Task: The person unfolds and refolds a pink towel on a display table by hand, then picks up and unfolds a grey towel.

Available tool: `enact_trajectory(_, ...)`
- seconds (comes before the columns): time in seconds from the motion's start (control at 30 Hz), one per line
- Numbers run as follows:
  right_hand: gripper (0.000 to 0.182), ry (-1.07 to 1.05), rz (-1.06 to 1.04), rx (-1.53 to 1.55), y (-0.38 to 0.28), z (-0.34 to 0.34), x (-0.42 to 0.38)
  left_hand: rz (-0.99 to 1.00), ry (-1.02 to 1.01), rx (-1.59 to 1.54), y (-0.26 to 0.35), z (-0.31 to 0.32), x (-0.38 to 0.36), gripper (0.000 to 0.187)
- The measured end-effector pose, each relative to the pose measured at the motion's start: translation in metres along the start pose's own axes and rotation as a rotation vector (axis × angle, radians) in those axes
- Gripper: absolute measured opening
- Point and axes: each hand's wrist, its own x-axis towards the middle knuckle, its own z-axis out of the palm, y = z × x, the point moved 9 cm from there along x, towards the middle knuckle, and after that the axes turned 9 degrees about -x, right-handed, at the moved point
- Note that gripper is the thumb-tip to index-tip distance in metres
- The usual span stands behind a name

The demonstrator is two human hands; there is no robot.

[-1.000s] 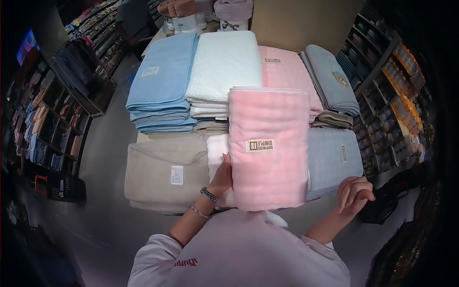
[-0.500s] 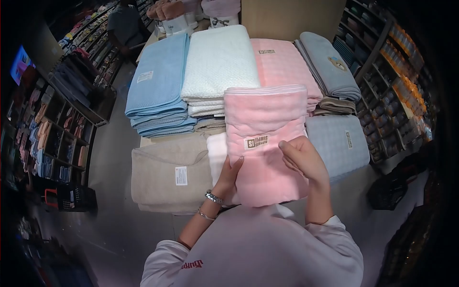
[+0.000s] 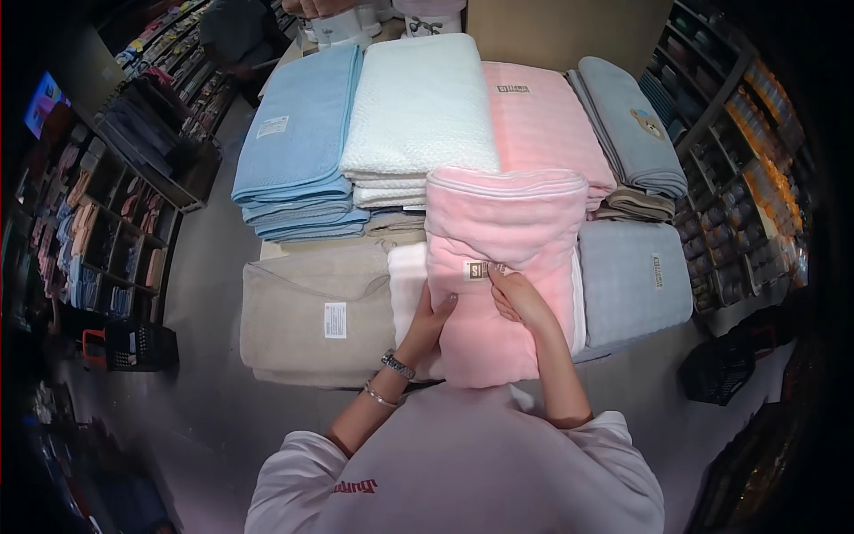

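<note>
A thick folded pink towel (image 3: 503,218) stands tilted up in front of me, with a brown and white label (image 3: 477,270) on its face. My left hand (image 3: 434,322) grips its left edge, thumb on the front and the other fingers hidden behind. Across the label's right part lies my right hand (image 3: 523,301), its fingers curled and pressed into the cloth. Behind the held towel, a white towel (image 3: 408,276) shows in part. On its left is a beige folded towel (image 3: 302,311) with a white tag, on its right a grey-blue one (image 3: 633,289).
Farther back lie stacks of blue towels (image 3: 302,125), white towels (image 3: 418,107), pink towels (image 3: 551,125) and grey towels (image 3: 627,125). Shopping baskets stand on the floor at left (image 3: 142,345) and right (image 3: 716,367). A person (image 3: 238,40) stands at the far left by shelves.
My right hand has moved left and down from beside the label onto its right part. The pink towel's upper part has tipped back and its cloth is more creased.
</note>
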Motion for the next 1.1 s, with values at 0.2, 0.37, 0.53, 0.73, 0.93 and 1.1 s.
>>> enact_trajectory(0.2,0.057,-0.023,0.008,-0.017,-0.009,0.003,-0.006,0.118,0.039,0.177,0.024,0.010,-0.009,0.047)
enact_trajectory(0.37,0.057,-0.019,-0.023,-0.014,-0.005,-0.001,-0.013,0.174,0.286,0.730,0.075,-0.024,-0.049,0.023)
enact_trajectory(0.53,0.056,0.037,-0.112,-0.114,-0.010,0.003,-0.004,0.363,0.695,1.541,0.146,-0.111,-0.099,0.020)
enact_trajectory(0.73,0.056,0.064,-0.095,-0.158,-0.008,0.000,0.015,0.478,0.514,1.735,0.126,-0.107,-0.055,0.043)
enact_trajectory(0.93,0.055,-0.035,-0.070,-0.056,-0.011,0.001,0.011,0.521,0.133,1.363,0.116,-0.029,-0.024,0.046)
enact_trajectory(1.1,0.057,-0.083,-0.019,0.019,-0.014,-0.001,0.006,0.448,0.336,1.627,0.098,-0.071,0.002,0.046)
